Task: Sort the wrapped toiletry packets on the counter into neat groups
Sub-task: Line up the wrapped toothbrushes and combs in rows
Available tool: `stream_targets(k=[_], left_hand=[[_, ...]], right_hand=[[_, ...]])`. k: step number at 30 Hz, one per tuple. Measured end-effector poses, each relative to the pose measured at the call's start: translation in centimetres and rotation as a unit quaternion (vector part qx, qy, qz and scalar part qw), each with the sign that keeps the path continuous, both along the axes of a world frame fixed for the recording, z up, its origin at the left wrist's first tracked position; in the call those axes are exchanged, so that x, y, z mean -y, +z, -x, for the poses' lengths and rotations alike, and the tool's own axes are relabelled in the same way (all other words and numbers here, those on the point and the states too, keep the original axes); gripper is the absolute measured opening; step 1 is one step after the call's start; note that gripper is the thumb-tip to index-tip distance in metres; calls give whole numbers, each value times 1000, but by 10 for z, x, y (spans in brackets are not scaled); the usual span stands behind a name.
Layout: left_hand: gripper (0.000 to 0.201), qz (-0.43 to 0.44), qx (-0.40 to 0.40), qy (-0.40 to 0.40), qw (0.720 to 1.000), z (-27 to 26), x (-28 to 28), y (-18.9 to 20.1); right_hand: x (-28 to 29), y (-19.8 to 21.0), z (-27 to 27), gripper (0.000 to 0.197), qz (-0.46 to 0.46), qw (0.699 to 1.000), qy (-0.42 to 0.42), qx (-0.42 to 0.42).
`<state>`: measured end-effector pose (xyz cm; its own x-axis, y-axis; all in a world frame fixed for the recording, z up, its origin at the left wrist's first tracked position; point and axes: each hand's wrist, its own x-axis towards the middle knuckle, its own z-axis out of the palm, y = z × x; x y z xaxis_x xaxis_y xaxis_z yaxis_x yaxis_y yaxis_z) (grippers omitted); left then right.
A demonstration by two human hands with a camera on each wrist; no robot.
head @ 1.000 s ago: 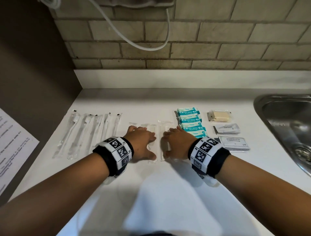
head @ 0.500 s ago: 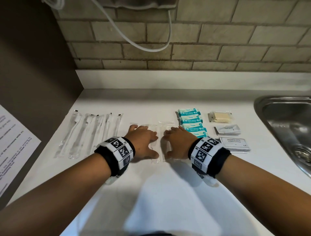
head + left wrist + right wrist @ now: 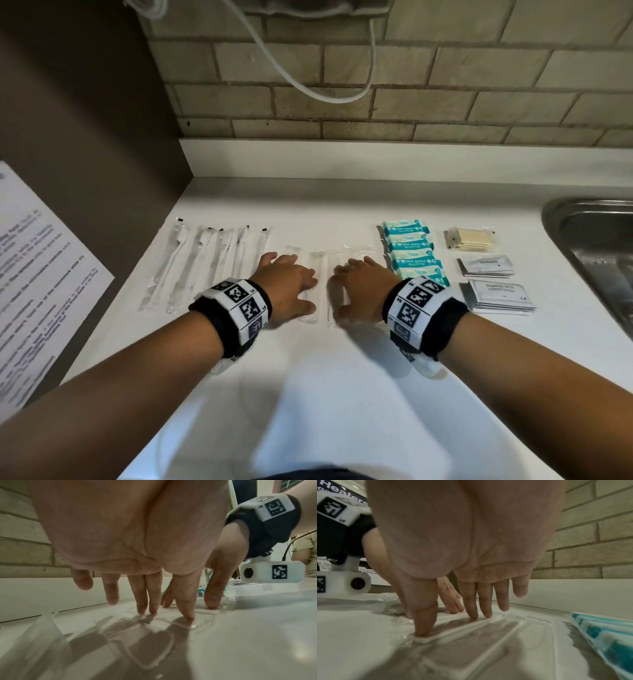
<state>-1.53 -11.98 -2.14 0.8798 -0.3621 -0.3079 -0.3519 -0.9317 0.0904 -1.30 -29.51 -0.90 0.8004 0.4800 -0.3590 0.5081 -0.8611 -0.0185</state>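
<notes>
Both hands barely shifted: I keep left hand [image 3: 287, 287] and right hand [image 3: 363, 289] spread flat, fingertips pressing clear flat packets [image 3: 323, 284] lying lengthwise, directly beneath them.

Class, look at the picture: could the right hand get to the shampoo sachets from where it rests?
Probably yes. The right hand lies just left of the shampoo sachets; only flat wipes packs lie between, easily passed over.

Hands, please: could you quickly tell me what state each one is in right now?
Left hand: open, straight fingers pressing on the clear packets.
Right hand: open, thumb and fingertips pressing on the same clear packets.
</notes>
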Motion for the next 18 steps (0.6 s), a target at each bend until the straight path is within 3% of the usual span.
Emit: stream_targets(k=[5, 18], left_hand=[[55, 7, 10, 2, 1000, 3, -1, 0], [56, 5, 28, 16, 999, 3, 4, -5]], right_hand=[[0, 2, -3, 50, -6, 1000, 4, -11], [3, 3, 0, 61, -19, 1000, -7, -15]])
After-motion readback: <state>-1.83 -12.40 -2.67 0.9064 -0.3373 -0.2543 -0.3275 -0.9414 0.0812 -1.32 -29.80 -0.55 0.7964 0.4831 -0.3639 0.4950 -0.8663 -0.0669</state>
